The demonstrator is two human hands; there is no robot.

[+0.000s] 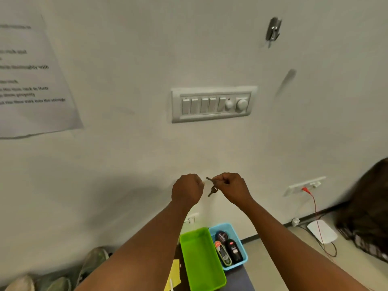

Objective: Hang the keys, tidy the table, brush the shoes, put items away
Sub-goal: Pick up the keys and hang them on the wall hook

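I hold a small bunch of keys point(211, 186) up in front of the white wall. My right hand point(233, 189) pinches the keys at their top, and one key dangles below. My left hand point(186, 190) is curled close beside them at their left end; whether it touches them is hidden. A metal wall hook point(273, 30) sits high on the wall to the upper right, well above both hands. Below, a green tray point(201, 259) stands empty beside a blue tray point(241, 248) with shoe-care bottles. Shoes point(92, 261) lie at the lower left.
A switch panel point(212, 105) is on the wall above my hands. A printed sheet point(31, 80) hangs at the left. A wall socket point(304, 185) with a red cable, a white device point(322, 231) on the floor and a dark basket point(369, 217) are at the right.
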